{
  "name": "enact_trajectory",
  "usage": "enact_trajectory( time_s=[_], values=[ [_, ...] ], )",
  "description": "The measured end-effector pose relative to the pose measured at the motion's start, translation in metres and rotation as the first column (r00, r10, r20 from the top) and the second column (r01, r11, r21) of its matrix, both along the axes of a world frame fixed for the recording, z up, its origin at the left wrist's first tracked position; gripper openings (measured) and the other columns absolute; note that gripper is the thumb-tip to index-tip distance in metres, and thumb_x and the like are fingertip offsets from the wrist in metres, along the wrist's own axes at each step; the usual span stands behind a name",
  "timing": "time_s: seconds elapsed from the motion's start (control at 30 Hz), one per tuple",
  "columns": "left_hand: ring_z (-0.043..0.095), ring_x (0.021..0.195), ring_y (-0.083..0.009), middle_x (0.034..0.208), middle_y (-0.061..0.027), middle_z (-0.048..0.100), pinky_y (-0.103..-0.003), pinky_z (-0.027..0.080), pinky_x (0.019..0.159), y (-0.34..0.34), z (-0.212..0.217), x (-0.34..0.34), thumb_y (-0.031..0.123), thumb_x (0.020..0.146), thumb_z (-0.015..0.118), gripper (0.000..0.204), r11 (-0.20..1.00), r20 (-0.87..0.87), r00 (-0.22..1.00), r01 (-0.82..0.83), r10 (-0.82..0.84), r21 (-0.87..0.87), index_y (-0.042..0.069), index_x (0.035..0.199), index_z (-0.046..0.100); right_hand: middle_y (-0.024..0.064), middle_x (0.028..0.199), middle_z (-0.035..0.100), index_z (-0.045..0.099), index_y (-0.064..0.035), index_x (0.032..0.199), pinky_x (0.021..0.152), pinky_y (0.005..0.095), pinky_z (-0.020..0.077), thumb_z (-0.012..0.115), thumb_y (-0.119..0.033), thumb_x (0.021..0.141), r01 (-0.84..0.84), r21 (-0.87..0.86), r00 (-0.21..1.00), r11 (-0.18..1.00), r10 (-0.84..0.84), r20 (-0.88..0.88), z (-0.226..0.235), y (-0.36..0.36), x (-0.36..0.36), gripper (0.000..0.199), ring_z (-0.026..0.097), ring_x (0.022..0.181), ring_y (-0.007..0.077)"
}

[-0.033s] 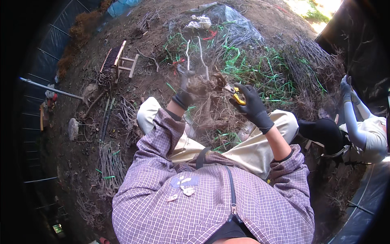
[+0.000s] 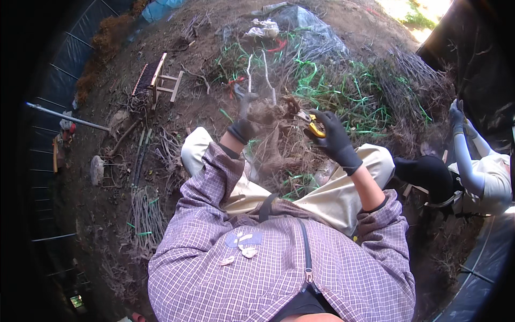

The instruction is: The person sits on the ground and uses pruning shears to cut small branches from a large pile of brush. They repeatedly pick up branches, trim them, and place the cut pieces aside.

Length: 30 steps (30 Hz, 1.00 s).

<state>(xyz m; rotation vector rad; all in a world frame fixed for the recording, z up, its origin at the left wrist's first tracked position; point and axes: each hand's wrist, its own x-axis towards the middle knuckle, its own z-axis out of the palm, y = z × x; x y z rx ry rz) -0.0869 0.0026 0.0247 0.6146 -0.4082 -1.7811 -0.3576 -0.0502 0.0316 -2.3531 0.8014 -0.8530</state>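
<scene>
My left hand (image 2: 245, 115), in a dark glove, is closed on a bare-root plant. Two pale stems (image 2: 268, 78) rise from the plant's tangled brown root clump (image 2: 267, 111). In my right hand (image 2: 333, 140), also gloved, is a pair of pruning shears with yellow handles (image 2: 317, 127). The metal blades (image 2: 303, 115) point left and lie at the right side of the roots; whether they touch a root I cannot tell. Between my knees lies a heap of loose, thin roots (image 2: 281, 153) with some green strips in it.
Bundles of sticks (image 2: 413, 80) and green plastic strips (image 2: 343, 96) lie ahead and to the right. A small wooden stool (image 2: 169, 86) lies tipped at the left, near more cut sticks (image 2: 146, 217). Close by on the right sits a gloved co-worker (image 2: 483, 177).
The pale stems and root clump have shifted very slightly toward me. Both hands keep their hold.
</scene>
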Motion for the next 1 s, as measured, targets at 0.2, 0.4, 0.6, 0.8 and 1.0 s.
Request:
enact_trajectory(
  time_s=[0.2, 0.4, 0.6, 0.8, 1.0],
  values=[
    [0.066, 0.104, -0.0261, 0.115, -0.0200, 0.062, -0.040, 0.057, 0.092, -0.002, -0.024, 0.015, 0.003, 0.087, 0.063, 0.046, 0.992, -0.028, 0.996, 0.087, -0.084, 0.097, 0.003, 0.125, 0.038, 0.0176, 0.092, 0.066, 0.061, -0.0067, 0.110, 0.071, 0.0445, 0.0498, 0.074, -0.028, 0.083, -0.038, 0.056, 0.989, 0.998, 0.046, -0.140, -0.010, -0.002, -0.006, 0.037, 0.064, 0.084, 0.0384],
    [0.061, 0.108, -0.0375, 0.124, -0.0235, 0.057, -0.054, 0.055, 0.089, -0.011, -0.030, 0.013, 0.027, 0.089, 0.055, 0.053, 0.994, 0.206, 0.974, -0.079, 0.093, -0.074, 0.000, 0.133, 0.045, 0.0201, 0.076, 0.062, 0.063, -0.0076, 0.092, 0.056, 0.0448, 0.0478, 0.067, -0.029, 0.085, 0.004, 0.114, 0.997, 0.993, -0.012, 0.074, -0.057, 0.004, -0.005, 0.023, 0.063, 0.064, 0.0364],
    [0.059, 0.114, -0.0305, 0.137, -0.0266, 0.049, -0.036, 0.049, 0.095, 0.009, 0.016, 0.027, 0.038, 0.089, 0.052, 0.077, 0.921, 0.239, 0.926, -0.205, 0.292, -0.331, 0.004, 0.152, 0.024, -0.0039, 0.062, 0.051, 0.056, -0.0112, 0.083, 0.046, 0.0283, 0.0403, 0.066, -0.034, 0.092, 0.056, 0.895, 0.799, 0.442, -0.558, 0.225, -0.083, -0.015, -0.027, 0.026, 0.046, 0.049, 0.0081],
    [0.052, 0.125, -0.0362, 0.146, -0.0280, 0.040, -0.044, 0.038, 0.109, 0.040, 0.038, 0.042, 0.041, 0.085, 0.055, 0.084, 0.881, 0.212, 0.932, -0.180, 0.296, -0.437, 0.005, 0.154, 0.021, -0.0039, 0.068, 0.050, 0.053, -0.0103, 0.084, 0.057, 0.0230, 0.0415, 0.073, -0.024, 0.088, 0.000, 0.749, 0.870, 0.663, -0.369, 0.327, -0.056, -0.015, -0.007, 0.024, 0.049, 0.061, 0.0059],
    [0.050, 0.127, -0.0381, 0.145, -0.0263, 0.044, -0.047, 0.035, 0.111, 0.078, 0.057, 0.065, 0.045, 0.089, 0.043, 0.075, 0.733, 0.108, 0.815, -0.444, 0.569, -0.515, 0.005, 0.151, 0.028, -0.0001, 0.083, 0.059, 0.054, -0.0085, 0.090, 0.069, 0.0242, 0.0465, 0.072, -0.021, 0.089, -0.069, 0.652, 0.899, 0.755, -0.237, 0.369, -0.044, 0.001, 0.027, 0.021, 0.054, 0.074, 0.0074]
  ],
)
